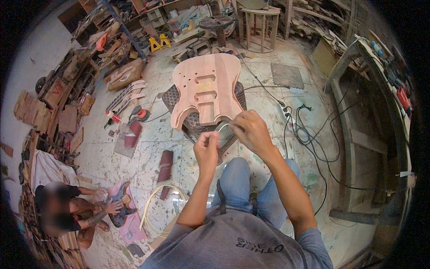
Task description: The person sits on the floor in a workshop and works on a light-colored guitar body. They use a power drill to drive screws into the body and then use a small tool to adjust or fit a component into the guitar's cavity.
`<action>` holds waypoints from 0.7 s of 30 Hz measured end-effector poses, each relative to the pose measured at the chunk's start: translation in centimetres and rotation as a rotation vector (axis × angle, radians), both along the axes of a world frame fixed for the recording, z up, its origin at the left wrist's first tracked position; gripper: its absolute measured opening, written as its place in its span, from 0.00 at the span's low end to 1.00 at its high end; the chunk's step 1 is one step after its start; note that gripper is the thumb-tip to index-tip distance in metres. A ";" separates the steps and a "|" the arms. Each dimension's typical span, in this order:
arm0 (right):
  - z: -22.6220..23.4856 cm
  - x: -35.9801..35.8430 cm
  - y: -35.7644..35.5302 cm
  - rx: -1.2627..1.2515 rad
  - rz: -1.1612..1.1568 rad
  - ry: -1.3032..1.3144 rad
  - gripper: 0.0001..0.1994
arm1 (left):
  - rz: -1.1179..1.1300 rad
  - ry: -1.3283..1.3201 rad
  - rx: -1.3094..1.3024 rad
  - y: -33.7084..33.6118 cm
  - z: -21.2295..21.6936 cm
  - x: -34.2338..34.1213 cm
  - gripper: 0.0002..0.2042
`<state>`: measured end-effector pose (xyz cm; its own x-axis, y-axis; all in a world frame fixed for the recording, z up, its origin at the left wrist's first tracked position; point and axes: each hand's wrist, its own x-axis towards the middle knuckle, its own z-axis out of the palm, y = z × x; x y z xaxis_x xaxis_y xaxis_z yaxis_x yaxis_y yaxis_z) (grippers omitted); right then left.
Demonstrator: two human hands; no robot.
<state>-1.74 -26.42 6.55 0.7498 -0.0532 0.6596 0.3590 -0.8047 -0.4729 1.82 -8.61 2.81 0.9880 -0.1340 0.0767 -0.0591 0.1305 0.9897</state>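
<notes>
An unpainted wooden electric guitar body (224,76) lies flat on a stool with a dark patterned seat (191,120), its cut-out cavities facing up. Between my hands bends a thin cream-white strip (222,127), close to the near edge of the body. My left hand (206,148) is closed in a pinch at the strip's lower end. Against the body's near right horn, my right hand (251,131) pinches the strip higher up; its fingers hide part of the strip and of the horn's edge.
A coil of cream strip (145,215) lies on the floor, near sandpaper (165,165) and a red-black sander (142,114). Guitar necks (130,96) lie left. Black cables (304,134) loop right, beside a wooden bench frame (354,139). Another person (85,210) sits lower left.
</notes>
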 end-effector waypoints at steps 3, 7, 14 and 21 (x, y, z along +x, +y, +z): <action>-0.6 2.8 0.1 0.000 -0.060 0.059 0.05 | 0.124 -0.216 0.187 0.0 -1.3 2.4 0.07; -1.3 5.1 0.3 -0.003 -0.106 0.068 0.06 | 0.196 -0.543 0.417 -0.4 -1.9 4.3 0.08; -2.0 5.6 0.6 -0.003 -0.143 0.046 0.05 | 0.226 -0.654 0.463 -1.5 -1.7 5.1 0.04; -1.9 5.5 0.6 -0.036 -0.099 0.055 0.07 | 0.237 -0.720 0.592 -1.7 -1.3 5.5 0.04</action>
<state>3.78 -25.82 4.63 0.7773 -0.1061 0.6202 0.2510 -0.8515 -0.4603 7.36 -10.30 1.49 0.7371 -0.1488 0.6592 -0.6388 -0.4717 0.6078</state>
